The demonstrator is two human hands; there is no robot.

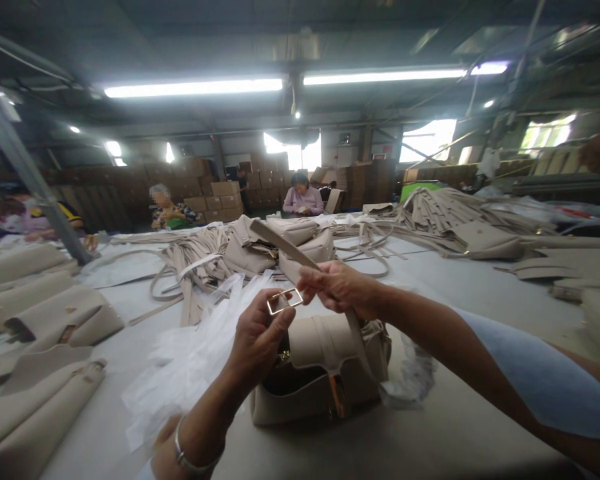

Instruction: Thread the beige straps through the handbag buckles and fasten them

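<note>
A beige handbag point(310, 373) stands on the table right in front of me. My left hand point(257, 340) is closed around a rectangular metal buckle point(285, 301) held just above the bag. My right hand point(337, 288) pinches a beige strap point(283, 247) that runs up and away to the left from my fingers, its near end meeting the buckle. A bracelet sits on my left wrist.
Clear plastic wrap point(190, 353) lies left of the bag. Finished beige bags point(35, 373) are stacked at the left; piles of straps point(195, 267) and bags cover the middle and right point(460, 227). Other people point(303, 197) sit at the far side; cardboard boxes behind.
</note>
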